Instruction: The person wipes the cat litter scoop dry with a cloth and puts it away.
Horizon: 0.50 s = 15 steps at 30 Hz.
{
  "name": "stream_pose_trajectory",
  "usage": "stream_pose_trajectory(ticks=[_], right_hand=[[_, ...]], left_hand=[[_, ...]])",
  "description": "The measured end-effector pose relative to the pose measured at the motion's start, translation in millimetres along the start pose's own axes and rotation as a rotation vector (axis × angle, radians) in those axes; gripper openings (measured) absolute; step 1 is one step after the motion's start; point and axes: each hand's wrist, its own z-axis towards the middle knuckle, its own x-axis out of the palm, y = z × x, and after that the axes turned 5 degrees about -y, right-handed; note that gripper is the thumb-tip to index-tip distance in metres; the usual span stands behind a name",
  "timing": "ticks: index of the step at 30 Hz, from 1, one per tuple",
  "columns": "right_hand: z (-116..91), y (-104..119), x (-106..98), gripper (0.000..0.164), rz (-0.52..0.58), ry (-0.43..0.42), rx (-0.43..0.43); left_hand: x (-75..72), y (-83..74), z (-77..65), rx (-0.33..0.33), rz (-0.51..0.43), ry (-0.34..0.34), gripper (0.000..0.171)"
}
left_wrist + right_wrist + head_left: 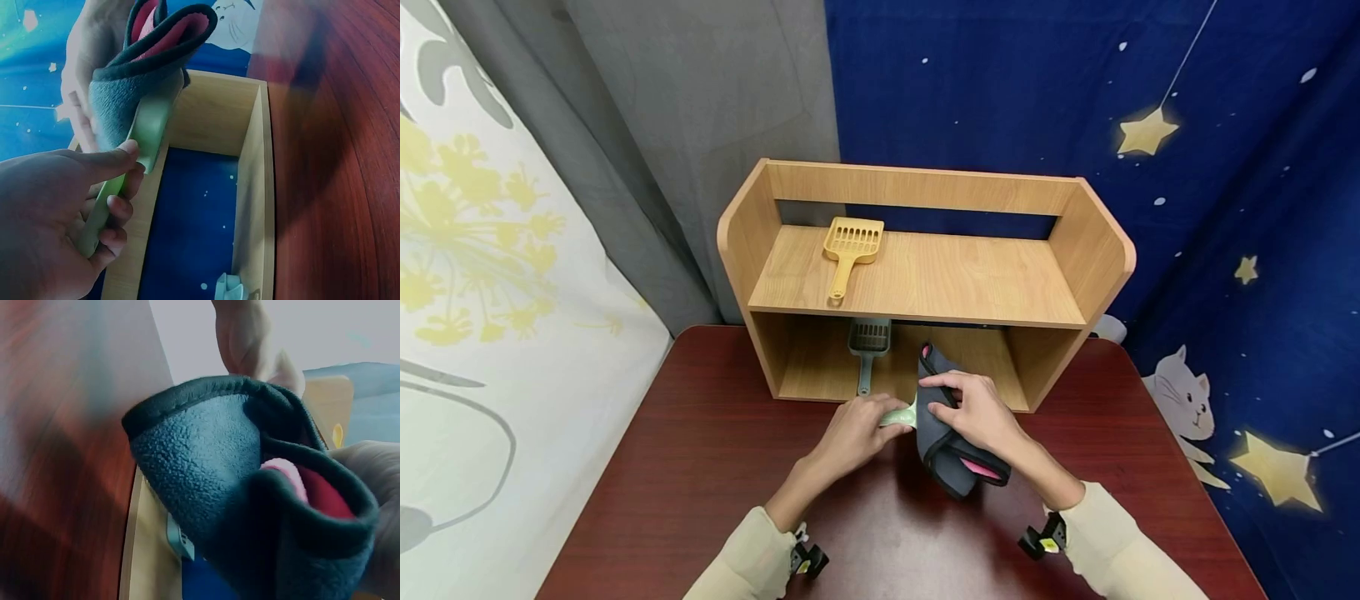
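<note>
My left hand (859, 429) grips the handle of a light green scoop (106, 209) between thumb and fingers. A dark grey cloth (934, 429) with black edging and a pink underside is folded over the scoop's head and hides most of it. On the cloth's other side, my right hand (981, 412) holds it against the scoop, thumb and fingers bent over the fabric. Both hands are above the table, just in front of the shelf. In the right wrist view the cloth (194, 456) covers most of the scoop and part of the hands.
A two-tier wooden shelf (917, 315) stands at the back of the dark red table (700, 467). A yellow slotted scoop (853, 239) lies on its upper tier, a grey slotted scoop (867, 354) on the lower. Curtains (970, 83) hang behind.
</note>
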Motion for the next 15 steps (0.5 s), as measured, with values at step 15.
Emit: stream_pose_trajectory(ticks=[15], right_hand=[[-15,-31,-37,0.034,-0.061,-0.093,0.039]], left_hand=[[-2.6,9.2,-4.7,0.002,-0.007,-0.032,0.028]])
